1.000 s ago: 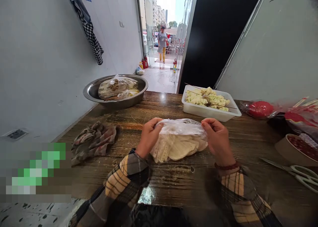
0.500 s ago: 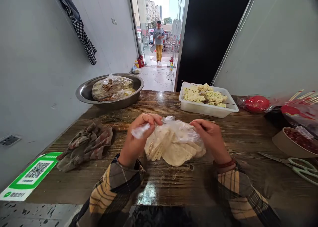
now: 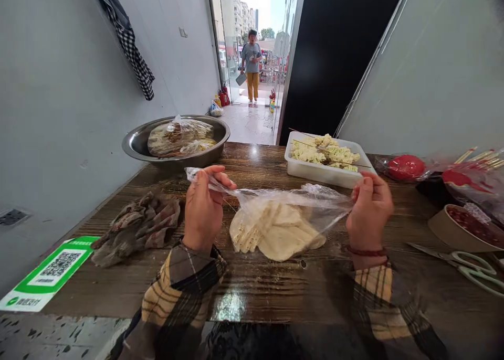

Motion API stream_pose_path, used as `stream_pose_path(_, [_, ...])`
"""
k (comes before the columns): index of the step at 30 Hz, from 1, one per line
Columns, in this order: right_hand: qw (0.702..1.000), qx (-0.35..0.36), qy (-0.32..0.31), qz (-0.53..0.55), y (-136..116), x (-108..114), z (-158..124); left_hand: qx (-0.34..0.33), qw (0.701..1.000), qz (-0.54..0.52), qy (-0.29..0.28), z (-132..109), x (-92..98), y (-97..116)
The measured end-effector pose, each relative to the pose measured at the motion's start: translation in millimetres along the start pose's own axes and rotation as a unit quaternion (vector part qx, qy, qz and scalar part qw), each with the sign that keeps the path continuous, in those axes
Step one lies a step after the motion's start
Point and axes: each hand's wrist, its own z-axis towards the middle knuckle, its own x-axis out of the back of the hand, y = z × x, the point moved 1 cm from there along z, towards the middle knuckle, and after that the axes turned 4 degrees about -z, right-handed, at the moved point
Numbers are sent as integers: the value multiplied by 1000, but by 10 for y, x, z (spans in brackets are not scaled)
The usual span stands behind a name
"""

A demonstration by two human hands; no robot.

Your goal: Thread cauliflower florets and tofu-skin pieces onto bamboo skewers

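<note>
A clear plastic bag point(image 3: 318, 205) is stretched wide between my two hands. My left hand point(image 3: 205, 208) pinches one end of its mouth, with a bit of film poking out past the thumb. At the other end, my right hand point(image 3: 369, 210) grips a corner between thumb and fingers. Inside the bag, pale, flat, round sheets point(image 3: 281, 239) lie folded and overlapping on the dark wooden table point(image 3: 268, 292); they look like thin tofu sheets or flatbread.
Behind the bag stand a steel basin point(image 3: 189, 163) with bagged skewers and a white tray point(image 3: 326, 173) of cauliflower skewers. A crumpled rag point(image 3: 137, 229) lies left. Scissors point(image 3: 457, 260) and a paper bowl point(image 3: 452, 229) are right. A person point(image 3: 251, 66) stands in the doorway.
My hands have moved apart, left hand to the left and right hand to the right, pulling the bunched bag mouth out flat. The person in the doorway has come slightly nearer.
</note>
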Motion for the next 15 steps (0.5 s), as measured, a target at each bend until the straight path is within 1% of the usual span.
stream_pose_path(1, [997, 73, -5, -39, -111, 9, -70, 2, 1000, 6, -18, -20, -20, 1])
stream_pose_path(2, [986, 145, -36, -78, -224, 4, -154, 9, 999, 10, -39, -41, -41, 1])
stream_pose_path(3, [966, 214, -96, -109, -328, -19, -246, 17, 998, 10, -60, -61, -59, 1])
stream_pose_path(4, [936, 278, -171, -128, -414, -61, -339, 22, 997, 8, -77, -79, -74, 1])
stream_pose_path(6, [860, 371, -316, -154, -514, -187, -498, 19, 995, 4, -97, -102, -91, 3])
stream_pose_path(7, [825, 395, -367, -171, -528, -258, -550, 14, 995, 3, -100, -107, -94, 5])
stream_pose_path(8, [797, 405, -402, -198, -523, -324, -582, 9, 995, 4, -99, -108, -96, 7])
stream_pose_path(10, [759, 398, -439, -268, -485, -405, -607, 6, 996, 7, -93, -105, -92, 5])
stream_pose_path(11, [743, 396, -448, -300, -469, -404, -617, 9, 996, 8, -90, -104, -86, 0])
stream_pose_path(13, [717, 398, -462, -338, -475, -314, -660, 21, 996, 1, -84, -112, -58, -14])
stream_pose_path(15, [707, 404, -471, -340, -536, -133, -752, 34, 997, -8, -74, -145, -4, -23])
